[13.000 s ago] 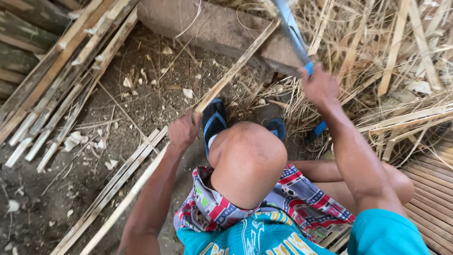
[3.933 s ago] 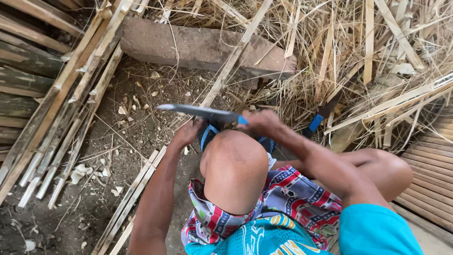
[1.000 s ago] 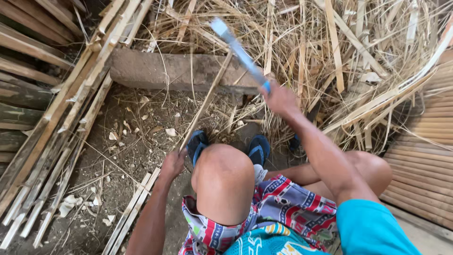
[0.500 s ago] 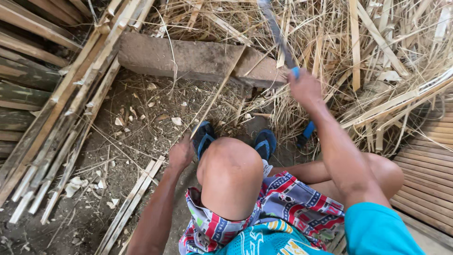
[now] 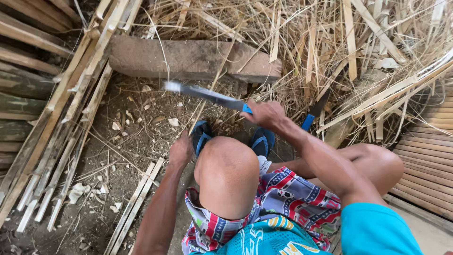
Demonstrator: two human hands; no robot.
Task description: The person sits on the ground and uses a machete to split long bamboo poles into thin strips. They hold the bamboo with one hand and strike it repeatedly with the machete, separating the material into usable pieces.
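While right hand grips one machete | left hand grasps one bamboo strip

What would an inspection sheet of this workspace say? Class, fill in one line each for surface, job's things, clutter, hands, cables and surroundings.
Surface: bare dirt ground strewn with chips.
Job's things: long blade with blue handle, level over a thin bamboo strip that leans on a wooden block.
Clutter: split slats at left; a second blue-handled knife in the dry straw.
Hands: right hand grips the blade's handle; left hand holds the strip low down.
Cables: nothing seen.
Surroundings: slatted bamboo platform at right; blue sandals on the feet.
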